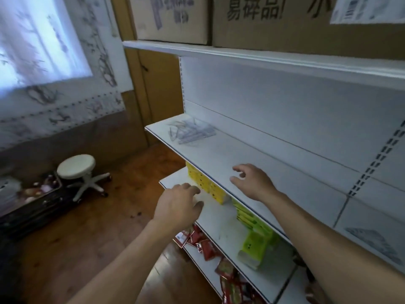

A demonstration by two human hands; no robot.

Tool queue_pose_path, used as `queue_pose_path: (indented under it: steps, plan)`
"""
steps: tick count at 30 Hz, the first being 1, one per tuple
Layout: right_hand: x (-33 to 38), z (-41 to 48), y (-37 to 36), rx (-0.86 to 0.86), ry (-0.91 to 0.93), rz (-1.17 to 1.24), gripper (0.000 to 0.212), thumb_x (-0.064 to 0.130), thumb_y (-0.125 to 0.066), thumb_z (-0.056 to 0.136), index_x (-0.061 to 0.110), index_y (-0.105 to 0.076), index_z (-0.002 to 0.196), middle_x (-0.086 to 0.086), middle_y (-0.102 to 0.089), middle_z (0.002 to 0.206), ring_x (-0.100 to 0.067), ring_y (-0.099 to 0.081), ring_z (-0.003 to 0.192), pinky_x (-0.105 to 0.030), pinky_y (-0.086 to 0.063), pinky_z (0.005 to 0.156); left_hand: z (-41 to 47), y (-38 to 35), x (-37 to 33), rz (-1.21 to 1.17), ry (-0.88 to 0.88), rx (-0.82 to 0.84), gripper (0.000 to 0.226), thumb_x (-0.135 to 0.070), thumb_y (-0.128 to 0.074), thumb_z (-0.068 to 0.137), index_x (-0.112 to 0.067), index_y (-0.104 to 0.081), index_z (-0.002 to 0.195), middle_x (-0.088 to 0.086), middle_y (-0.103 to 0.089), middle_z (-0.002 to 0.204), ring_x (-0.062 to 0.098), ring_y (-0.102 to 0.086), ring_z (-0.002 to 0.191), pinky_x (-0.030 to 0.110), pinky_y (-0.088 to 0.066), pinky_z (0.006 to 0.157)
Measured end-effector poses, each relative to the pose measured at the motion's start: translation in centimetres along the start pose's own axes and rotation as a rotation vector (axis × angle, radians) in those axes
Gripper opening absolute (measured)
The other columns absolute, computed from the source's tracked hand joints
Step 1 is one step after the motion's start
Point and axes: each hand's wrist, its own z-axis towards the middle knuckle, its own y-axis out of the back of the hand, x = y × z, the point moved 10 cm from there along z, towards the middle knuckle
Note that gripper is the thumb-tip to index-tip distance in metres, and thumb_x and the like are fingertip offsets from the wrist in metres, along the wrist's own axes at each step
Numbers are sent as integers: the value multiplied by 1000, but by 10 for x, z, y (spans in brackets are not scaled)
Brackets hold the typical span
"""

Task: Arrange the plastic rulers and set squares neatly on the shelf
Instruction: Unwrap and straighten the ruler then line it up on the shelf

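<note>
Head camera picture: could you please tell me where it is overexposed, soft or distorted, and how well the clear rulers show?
Head view: the curtained window is blown out; the whole frame is soft, so the clear rulers and set squares on the middle shelf read only as faint grey lines; the left hand and right hand are slightly blurred; the wide angle makes that shelf run steeply slanted.

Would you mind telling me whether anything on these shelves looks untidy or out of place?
The clear rulers and set squares lie in a jumbled heap at the left end of the white shelf, crossing at odd angles rather than stacked. Lower down, red packets hang over a shelf's front edge.
</note>
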Motion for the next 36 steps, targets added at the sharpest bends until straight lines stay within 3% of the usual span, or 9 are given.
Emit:
queue_pose_path:
  steps: [12, 18, 23, 31, 33, 36]
  plan:
    - [38, 229, -75, 33, 15, 40, 44, 38, -55, 91, 22, -52, 132, 3, -51, 135, -14, -54, 116, -27, -41, 93, 183, -32, 132, -40, 13, -16, 39, -48, -49, 92, -33, -54, 128, -14, -59, 124, 9, -55, 113, 28, -48, 90]
    - [43, 316, -100, 52, -38, -2, 48, 34, -54, 92, 22, -46, 138, -2, -43, 144, -20, -43, 130, -31, -36, 103, 266, -41, 176, -100, -13, 8, 38, -46, -51, 92, -31, -56, 127, -11, -61, 123, 10, -57, 110, 29, -52, 87]
    - [40, 369, -120, 53, -119, 8, 55, 32, -51, 93, 19, -38, 144, -1, -35, 151, -18, -32, 137, -31, -29, 110, 328, -50, 205, -139, -84, 21, 39, -45, -52, 93, -29, -56, 128, -11, -61, 125, 10, -59, 108, 24, -52, 83]
    - [38, 425, -152, 38, -344, -106, 57, 34, -43, 96, 18, -28, 149, -3, -19, 158, -21, -18, 144, -34, -21, 114, 412, -69, 239, -174, -313, 169, 41, -45, -51, 93, -28, -55, 130, -10, -58, 131, 13, -58, 112, 29, -53, 88]
    - [40, 431, -160, 45, -362, -184, 52, 32, -40, 98, 17, -33, 146, -5, -24, 156, -22, -23, 142, -33, -23, 112, 427, -72, 245, -201, -369, 195, 41, -45, -53, 92, -29, -56, 129, -11, -57, 133, 13, -58, 113, 28, -53, 89]
    - [47, 436, -155, -98, -334, -272, 37, 24, -41, 97, 15, -53, 130, -7, -51, 137, -23, -45, 126, -31, -36, 98, 443, -75, 255, -251, -422, 193, 39, -46, -55, 91, -30, -58, 127, -13, -58, 131, 13, -58, 111, 26, -50, 87]
